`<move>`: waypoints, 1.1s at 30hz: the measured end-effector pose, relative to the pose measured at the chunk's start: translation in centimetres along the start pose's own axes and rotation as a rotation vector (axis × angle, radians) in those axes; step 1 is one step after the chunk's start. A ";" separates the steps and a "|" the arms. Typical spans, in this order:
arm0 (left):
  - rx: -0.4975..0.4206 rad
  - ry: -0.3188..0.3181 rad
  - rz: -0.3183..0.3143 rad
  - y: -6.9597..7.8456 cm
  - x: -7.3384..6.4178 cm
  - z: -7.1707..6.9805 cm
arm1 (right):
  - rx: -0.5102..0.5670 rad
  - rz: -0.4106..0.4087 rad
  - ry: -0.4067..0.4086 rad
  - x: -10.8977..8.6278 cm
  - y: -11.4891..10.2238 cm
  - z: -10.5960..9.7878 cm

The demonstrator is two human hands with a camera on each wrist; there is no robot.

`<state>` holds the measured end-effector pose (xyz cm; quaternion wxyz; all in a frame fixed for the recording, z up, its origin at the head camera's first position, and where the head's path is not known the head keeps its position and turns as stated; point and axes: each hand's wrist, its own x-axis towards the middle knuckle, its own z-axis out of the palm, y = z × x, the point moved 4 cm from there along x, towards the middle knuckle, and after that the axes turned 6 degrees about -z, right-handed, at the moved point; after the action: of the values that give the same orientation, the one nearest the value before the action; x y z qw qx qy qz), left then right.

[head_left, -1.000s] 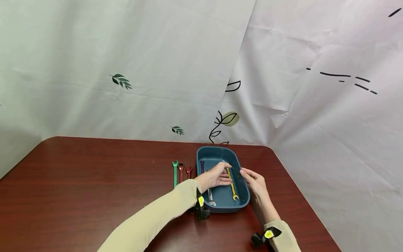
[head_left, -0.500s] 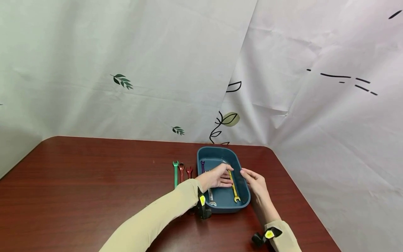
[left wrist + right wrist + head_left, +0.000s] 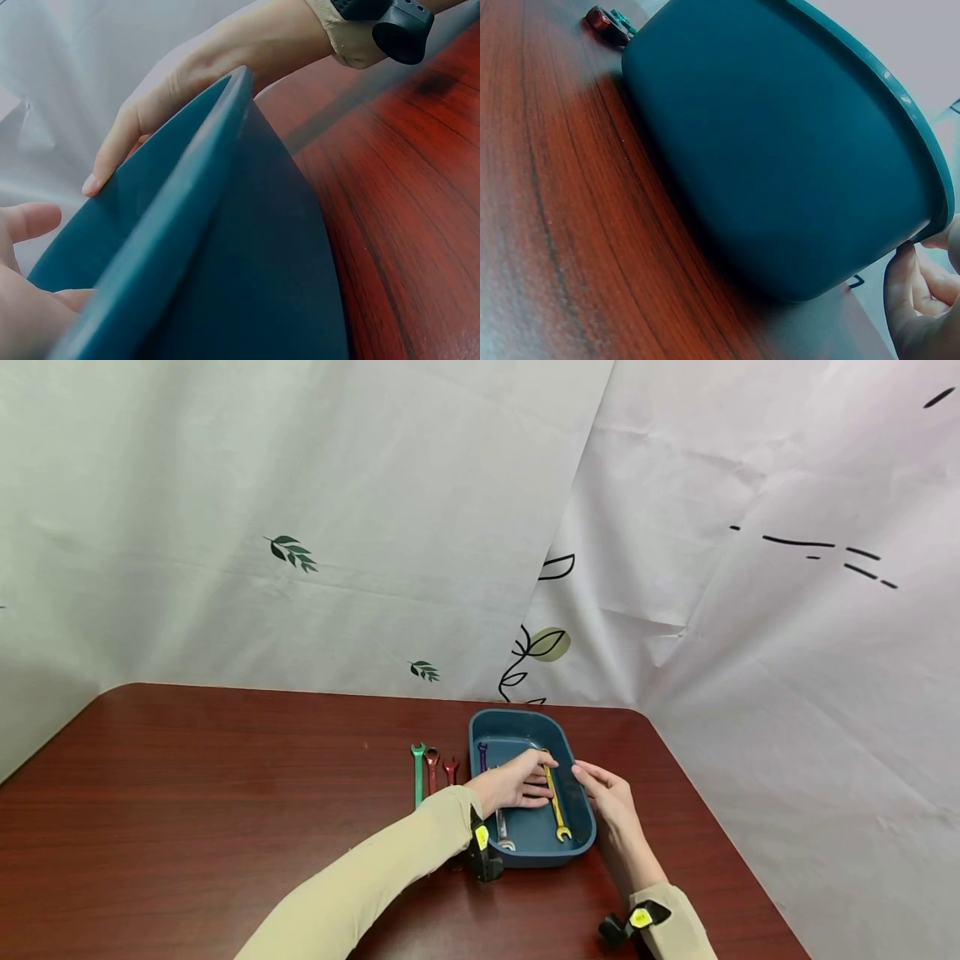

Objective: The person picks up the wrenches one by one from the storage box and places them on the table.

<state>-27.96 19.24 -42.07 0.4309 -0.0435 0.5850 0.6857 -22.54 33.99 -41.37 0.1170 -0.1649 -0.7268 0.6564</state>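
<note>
A blue plastic bin (image 3: 531, 860) stands toward the right of the table. My left hand (image 3: 517, 782) reaches into it, thumb and fingers apart and loosely bent, right at a yellow open-end wrench (image 3: 558, 818). The left wrist view shows this thumb (image 3: 36, 220) above the bin's floor, with the rest mostly behind the wall. At the bin's right side, my right hand (image 3: 617, 806) pinches the rim, thumb over the edge and fingers below it outside. Also in the bin lie a silver wrench (image 3: 502, 833), partly hidden by my left hand, and a purple wrench (image 3: 482, 755).
Left of the bin, a green wrench (image 3: 418, 772), a red combination wrench (image 3: 432, 768) and another red wrench (image 3: 450, 768) lie side by side, their lower parts hidden by my left sleeve. The brown table (image 3: 225, 793) meets white cloth (image 3: 360, 527) at its far edge.
My left hand has shifted slightly to the right and down in the bin, and the yellow wrench has moved a little with it. The right hand stays on the rim.
</note>
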 end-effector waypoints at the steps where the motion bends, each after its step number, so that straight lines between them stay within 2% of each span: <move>1: 0.003 0.003 0.001 0.0 0.0 0.0 | -0.004 -0.002 -0.002 0.0 0.0 0.0; 9: 0.115 0.038 0.051 0.1 -0.4 0.0 | -0.052 -0.003 0.012 0.1 0.1 0.0; 16: 0.114 0.047 0.058 0.2 -0.1 0.0 | -0.029 -0.007 0.008 0.1 0.0 0.0; 19: 0.113 0.023 0.070 0.3 -0.1 0.1 | -0.011 -0.014 0.010 0.1 -0.1 -0.1; 23: 0.160 0.010 0.084 0.2 0.0 0.3 | 0.019 -0.005 0.006 0.1 0.0 0.0; 30: 0.185 0.030 0.099 0.1 0.2 0.4 | 0.025 -0.009 0.010 0.3 0.1 0.1; 33: 0.166 0.052 0.103 0.1 0.2 0.2 | 0.038 -0.006 0.012 0.3 0.2 0.1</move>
<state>-28.09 19.55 -42.02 0.3822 0.0048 0.6522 0.6546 -22.80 34.04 -41.59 0.1263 -0.1644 -0.7140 0.6687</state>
